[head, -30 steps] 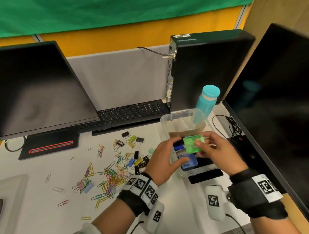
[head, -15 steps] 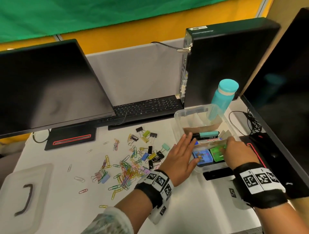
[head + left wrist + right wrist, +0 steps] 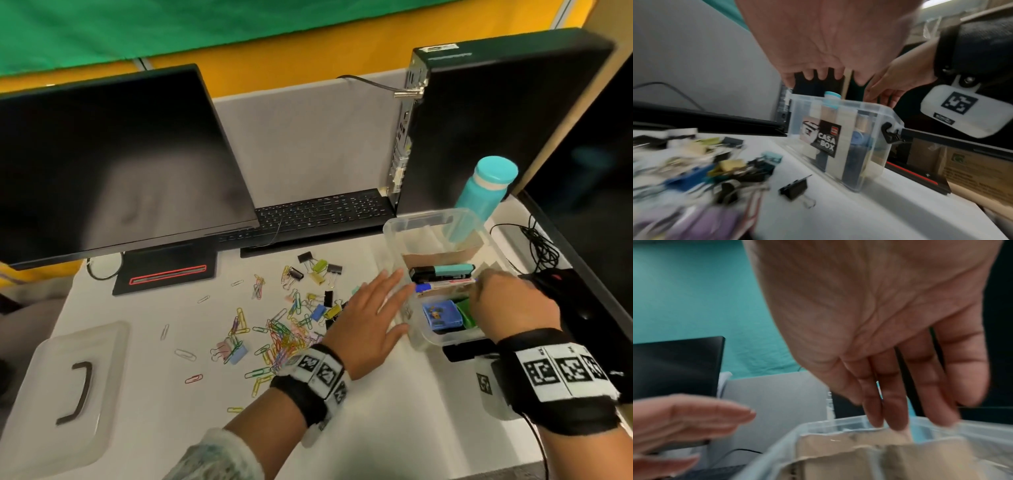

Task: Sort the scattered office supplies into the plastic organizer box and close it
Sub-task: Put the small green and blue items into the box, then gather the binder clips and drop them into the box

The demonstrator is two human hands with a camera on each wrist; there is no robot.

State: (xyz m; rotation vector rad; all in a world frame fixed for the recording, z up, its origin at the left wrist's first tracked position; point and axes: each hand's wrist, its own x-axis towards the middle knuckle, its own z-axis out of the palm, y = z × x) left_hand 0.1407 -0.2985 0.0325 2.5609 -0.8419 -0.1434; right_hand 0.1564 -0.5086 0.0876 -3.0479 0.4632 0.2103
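The clear plastic organizer box [image 3: 394, 233] stands open at the right of the desk. Inside lie markers [image 3: 442, 272], a small blue case [image 3: 442, 315] and a green case [image 3: 466, 313], with cardboard dividers [image 3: 838, 447]. My right hand [image 3: 493, 294] reaches down into the box over the green case with straight fingers [image 3: 890, 402] and holds nothing I can see. My left hand [image 3: 383, 305] is flat and open close beside the box's left wall. Colored paper clips [image 3: 284, 339] and binder clips [image 3: 318, 270] lie scattered left of the box.
The box's clear lid [image 3: 68, 387] with a dark handle lies at the front left. A monitor [image 3: 113, 164], keyboard [image 3: 318, 212], computer tower [image 3: 496, 130] and teal bottle [image 3: 483, 195] stand behind. A second screen and cables are to the right. A black binder clip [image 3: 795, 189] lies near the box.
Both hands held the green case above the box. The right hand lowered it into the box; the left hand let go and moved flat to the box's left side.
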